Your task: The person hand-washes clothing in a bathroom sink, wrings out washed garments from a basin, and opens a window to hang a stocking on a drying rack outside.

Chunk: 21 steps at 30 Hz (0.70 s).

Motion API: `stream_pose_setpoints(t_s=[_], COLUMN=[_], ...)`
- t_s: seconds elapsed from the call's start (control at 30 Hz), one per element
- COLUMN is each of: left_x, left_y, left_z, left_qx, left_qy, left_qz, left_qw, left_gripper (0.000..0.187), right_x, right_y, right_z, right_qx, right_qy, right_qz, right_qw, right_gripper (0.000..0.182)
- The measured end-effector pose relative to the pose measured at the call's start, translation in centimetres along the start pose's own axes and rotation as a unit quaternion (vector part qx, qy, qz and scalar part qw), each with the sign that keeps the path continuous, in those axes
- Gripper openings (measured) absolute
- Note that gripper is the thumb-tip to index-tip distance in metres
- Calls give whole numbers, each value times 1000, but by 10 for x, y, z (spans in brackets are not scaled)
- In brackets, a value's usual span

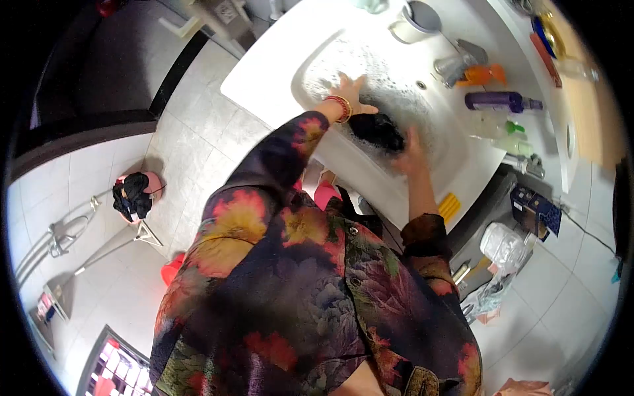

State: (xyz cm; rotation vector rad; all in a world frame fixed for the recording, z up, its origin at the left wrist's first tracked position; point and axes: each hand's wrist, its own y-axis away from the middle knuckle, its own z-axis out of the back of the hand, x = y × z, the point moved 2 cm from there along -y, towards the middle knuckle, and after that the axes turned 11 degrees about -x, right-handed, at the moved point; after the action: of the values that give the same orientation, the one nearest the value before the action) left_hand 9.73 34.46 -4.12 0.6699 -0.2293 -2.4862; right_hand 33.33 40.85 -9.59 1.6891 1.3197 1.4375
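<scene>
A dark wet bundle of cloth (pixel 376 131) lies in soapy water in the white washbasin (pixel 456 148). My left hand (pixel 349 98), with red and gold bangles at its wrist, is spread over the foam at the cloth's upper left edge, its thumb close to the fabric. On the other side, my right hand (pixel 412 153) is cupped beside the cloth's right end, thumb and fingers apart and slightly blurred. Some of its fingertips are hidden at the water.
A white cup (pixel 416 23), an orange-topped bottle (pixel 482 74) and a purple bottle (pixel 494 101) stand along the basin's right side. A yellow soap dish (pixel 449 207) is at the front rim. A pink bucket with dark clothes (pixel 134 196) sits on the floor at left.
</scene>
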Motion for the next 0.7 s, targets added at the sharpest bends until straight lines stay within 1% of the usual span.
stream_pose_setpoints(t_s=[0.07, 0.1, 0.2, 0.23, 0.27, 0.33, 0.37, 0.4, 0.43, 0.5, 0.6, 0.67, 0.7], left_x=[-14, -21, -51, -59, -72, -100, -112, -122, -130, -140, -112, -75, -52], left_y=[-11, -14, 1, 4, 11, 31, 46, 60, 69, 79, 34, -4, -16], left_z=[-60, -77, -78, -71, -66, -52, -42, -30, -19, -4, -25, -34, -41], left_qx=[82, 120, 70, 13, 6, -14, -5, 4, 10, 25, -58, -31, -26], left_qy=[55, 79, 280, 271, 251, 214, 220, 227, 215, 198, 130, 96, 97], left_qz=[12, 19, -45, -68, -105, -173, -198, -222, -207, -174, -61, -18, -31], left_qw=[995, 989, 956, 960, 962, 961, 955, 948, 954, 964, 988, 995, 994], left_gripper=[83, 80, 60, 42, 40, 36, 36, 37, 37, 39, 40, 39, 39], right_x=[-14, -17, -9, -12, -15, -13, -10, -8, -7, -5, -6, -5, 0], right_y=[13, 19, 24, -2, -22, -41, -25, -23, -18, -7, 8, 15, 22], right_z=[-25, -40, -54, -39, -22, -12, -11, -14, -19, -42, -76, -86, -86], right_qx=[92, 142, 19, 67, 133, 265, 50, 62, 91, 147, 205, 195, 86], right_qy=[-80, -118, -121, -135, -191, -291, -230, -247, -271, -272, -241, -203, -168], right_qz=[-20, -27, 13, 28, 36, 50, 136, 130, 118, 85, 50, 54, 71], right_qw=[992, 982, 992, 988, 972, 918, 962, 958, 951, 947, 947, 958, 979], right_gripper=[68, 70, 67, 58, 55, 49, 38, 38, 37, 37, 37, 37, 33])
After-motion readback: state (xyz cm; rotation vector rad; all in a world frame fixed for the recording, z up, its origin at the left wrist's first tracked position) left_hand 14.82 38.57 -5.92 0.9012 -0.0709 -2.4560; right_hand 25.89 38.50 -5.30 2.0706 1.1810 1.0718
